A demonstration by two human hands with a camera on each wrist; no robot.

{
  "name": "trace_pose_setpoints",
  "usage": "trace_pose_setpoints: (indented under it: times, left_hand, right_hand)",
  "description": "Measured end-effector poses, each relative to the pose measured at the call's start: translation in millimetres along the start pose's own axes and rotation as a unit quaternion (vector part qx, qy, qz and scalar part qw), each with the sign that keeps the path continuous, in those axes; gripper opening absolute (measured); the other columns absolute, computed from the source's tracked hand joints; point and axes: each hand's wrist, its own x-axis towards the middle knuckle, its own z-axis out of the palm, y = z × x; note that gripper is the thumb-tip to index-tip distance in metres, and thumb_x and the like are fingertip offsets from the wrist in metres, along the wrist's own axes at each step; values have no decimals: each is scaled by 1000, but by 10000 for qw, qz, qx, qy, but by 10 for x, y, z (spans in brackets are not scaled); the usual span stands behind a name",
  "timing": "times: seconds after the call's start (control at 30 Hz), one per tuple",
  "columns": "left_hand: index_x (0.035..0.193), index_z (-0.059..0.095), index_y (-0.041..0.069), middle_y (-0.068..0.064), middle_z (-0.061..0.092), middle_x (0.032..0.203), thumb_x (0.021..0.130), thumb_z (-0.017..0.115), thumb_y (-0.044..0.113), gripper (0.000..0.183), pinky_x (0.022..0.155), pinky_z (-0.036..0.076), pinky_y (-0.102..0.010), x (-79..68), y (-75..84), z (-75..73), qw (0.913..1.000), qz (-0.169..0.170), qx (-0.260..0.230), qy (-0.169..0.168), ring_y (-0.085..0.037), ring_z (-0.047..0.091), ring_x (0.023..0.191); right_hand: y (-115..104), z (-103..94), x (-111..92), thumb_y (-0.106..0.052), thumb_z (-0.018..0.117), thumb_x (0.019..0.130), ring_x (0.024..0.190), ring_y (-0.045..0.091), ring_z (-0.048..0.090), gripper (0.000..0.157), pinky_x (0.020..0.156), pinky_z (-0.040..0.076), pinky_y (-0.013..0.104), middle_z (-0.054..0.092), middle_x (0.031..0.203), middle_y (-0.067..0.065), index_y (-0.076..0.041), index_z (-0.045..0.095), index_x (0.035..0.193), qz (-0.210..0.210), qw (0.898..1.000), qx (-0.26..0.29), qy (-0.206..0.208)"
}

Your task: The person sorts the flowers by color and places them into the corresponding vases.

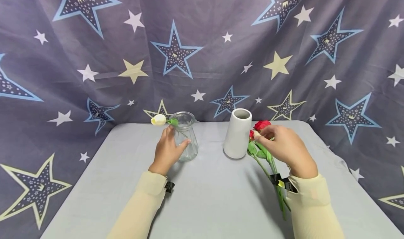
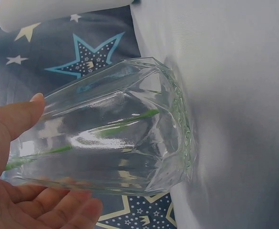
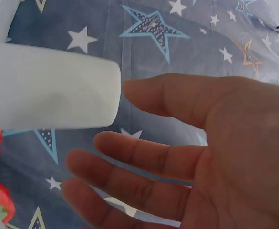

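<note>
A clear glass vase [image 1: 188, 146] stands at the left, with a white tulip [image 1: 158, 119] leaning out over its rim; the green stem [image 2: 129, 123] shows through the glass. My left hand [image 1: 168, 149] holds this vase from the left, thumb on one side and fingers curled at the other. Over the red roses [image 1: 262, 125] hovers my right hand [image 1: 285, 147], its thumb and fingers apart with nothing between them in the right wrist view. A pale bud [image 1: 257, 134] shows by its fingertips. Left of that hand stands a white tapered vase [image 1: 238, 135], upright and apart from it.
Green stems [image 1: 281, 198] of the flowers lie on the grey-covered table [image 1: 217, 200], running toward the front under the right wrist. A star-patterned curtain [image 1: 202, 46] hangs behind the table's back edge. Black straps [image 1: 169, 186] circle the wrists.
</note>
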Motion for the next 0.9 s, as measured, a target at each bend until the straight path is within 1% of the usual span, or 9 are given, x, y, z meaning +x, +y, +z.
trace_pose_setpoints:
  times: [0.1,0.23,0.43,0.57,0.67,0.9]
  left_hand:
    - [152,40,7,-22,52,136,88,81,47,86,96,53,-60,-20,-6,-12,10000,-19,-30,-27,-46,61,116]
    - [152,40,7,-22,52,136,88,81,46,86,95,53,-60,-40,-17,-20,10000,-60,-5,-38,-46,61,116]
    - [152,39,8,-23,53,136,88,82,44,85,95,53,-62,-5,-1,-37,10000,47,3,30,-47,61,116]
    - [151,40,8,-22,53,136,88,82,44,84,95,53,-62,18,14,-52,10000,11,8,14,-47,61,116]
    - [150,40,6,-23,52,136,88,82,44,84,96,52,-62,23,24,-51,10000,13,-17,-10,-47,61,116]
    - [150,41,6,-22,51,138,89,80,46,84,97,52,-61,6,12,-16,10000,-9,-2,-32,-47,60,117]
  right_hand:
    - [52,15,28,-52,67,96,88,20,69,34,75,52,39,76,95,-3,-21,78,105,101,9999,-44,-11]
    - [107,42,65,-51,67,96,85,19,68,33,71,51,37,77,96,-2,-21,79,103,184,9997,-109,-92]
    - [169,49,122,-50,66,96,86,22,67,34,69,49,37,77,98,0,-20,79,104,331,9990,-190,-231]
    - [216,59,148,-50,66,96,84,22,66,37,67,49,36,77,100,2,-17,79,105,430,9983,-192,-332]
    - [258,76,158,-52,66,96,83,23,66,40,66,49,36,77,100,4,-15,78,105,520,9976,-170,-432]
    - [345,140,184,-49,65,96,86,26,66,37,66,50,38,75,104,7,-15,76,105,698,9956,-221,-585]
